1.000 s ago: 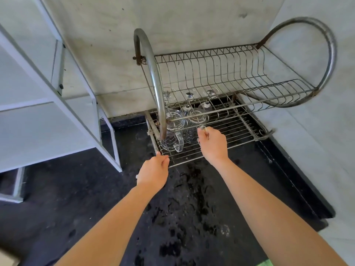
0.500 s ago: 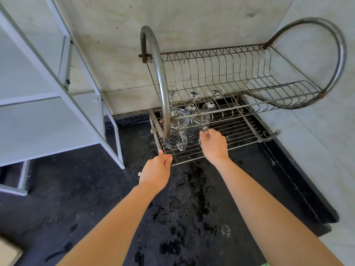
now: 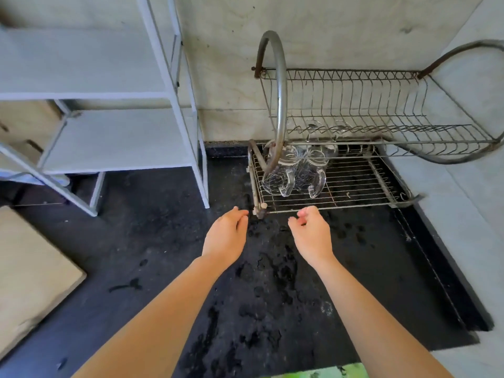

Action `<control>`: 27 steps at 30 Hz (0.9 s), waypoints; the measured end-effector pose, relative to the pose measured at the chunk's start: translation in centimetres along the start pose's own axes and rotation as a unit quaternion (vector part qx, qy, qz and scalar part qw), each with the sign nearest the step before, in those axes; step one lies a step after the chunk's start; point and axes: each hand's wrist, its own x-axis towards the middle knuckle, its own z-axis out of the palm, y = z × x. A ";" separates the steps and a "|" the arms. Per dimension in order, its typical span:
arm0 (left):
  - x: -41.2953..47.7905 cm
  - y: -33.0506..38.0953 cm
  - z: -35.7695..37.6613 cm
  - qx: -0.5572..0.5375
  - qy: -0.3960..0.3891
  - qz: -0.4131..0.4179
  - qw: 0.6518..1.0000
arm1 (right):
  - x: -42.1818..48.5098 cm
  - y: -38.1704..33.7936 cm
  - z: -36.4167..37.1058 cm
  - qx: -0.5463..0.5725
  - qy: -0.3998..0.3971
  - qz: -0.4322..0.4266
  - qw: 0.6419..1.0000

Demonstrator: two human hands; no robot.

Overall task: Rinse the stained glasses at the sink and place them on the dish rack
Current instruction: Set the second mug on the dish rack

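Head view of the drying station. The left hand (image 3: 227, 236) and right hand (image 3: 311, 233) hover side by side above the wet black counter (image 3: 152, 241), just in front of the rack (image 3: 341, 209) and touching nothing. The fingers of each are loosely curled inward with the thumb near the fingertips, and neither hand holds anything. The glasses (image 3: 294, 177), clear and handled, stand clustered at the left end of the rack's lower tier, partly behind the left hoop. The two front ones turn their handles toward the viewer, and those behind are too blurred to count. The upper tier carries only its wire dividers. A white shelf unit (image 3: 117, 137) stands on the counter to the left of the rack, and a pale board (image 3: 32, 274) lies at the left edge. Compared with half a second earlier, the right hand has let go of the front right glass, which now rests on the lower tier, and has drawn back off the rack. The left hand has likewise pulled away from the rack's front left corner.
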 end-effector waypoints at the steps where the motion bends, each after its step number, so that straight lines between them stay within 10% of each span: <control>1: -1.1 -0.6 -0.6 -0.004 0.010 -0.011 1.000 | -1.1 -0.3 0.8 -0.001 -0.022 -0.011 1.000; 16: -26.6 -19.3 -12.6 0.012 0.179 -0.259 0.949 | -25.2 -8.7 18.5 -0.119 -0.348 -0.251 0.896; 27: -52.5 -35.6 -22.0 0.036 0.256 -0.345 0.902 | -50.9 -14.3 33.0 -0.174 -0.424 -0.358 0.814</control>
